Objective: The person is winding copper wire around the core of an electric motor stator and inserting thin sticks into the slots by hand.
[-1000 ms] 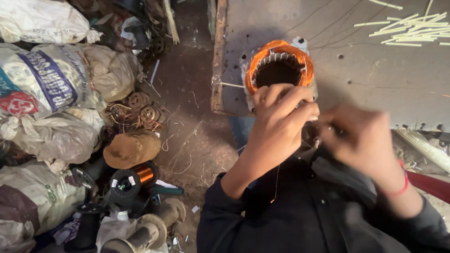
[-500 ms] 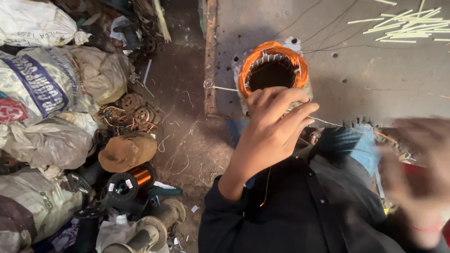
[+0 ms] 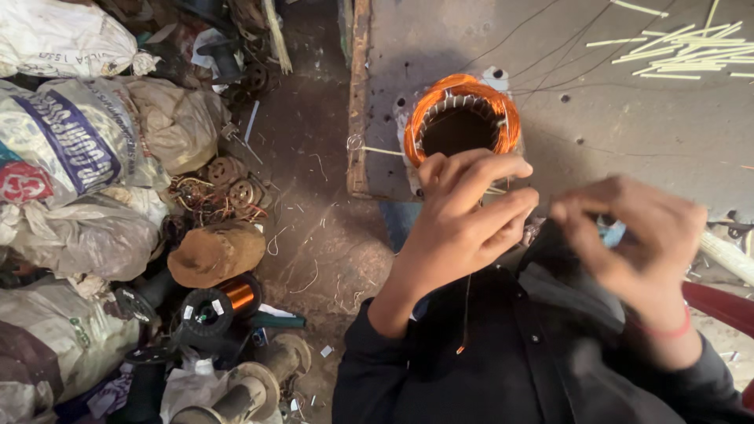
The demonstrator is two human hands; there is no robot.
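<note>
In the head view, the left hand (image 3: 463,228) hovers just below the single motor stator (image 3: 462,126), its fingers (image 3: 491,169) curled loosely; whether they pinch a thin wire cannot be told. The right hand (image 3: 636,235), blurred, sits beside it with thumb and forefinger drawn together, its hold also unclear. Good winding here likely wants steady tension and wire kept off the slot edges. Beyond the fingers lies one workbench (image 3: 628,126); left of them, one copper wire spool (image 3: 220,302) and several sacks (image 3: 71,141).
</note>
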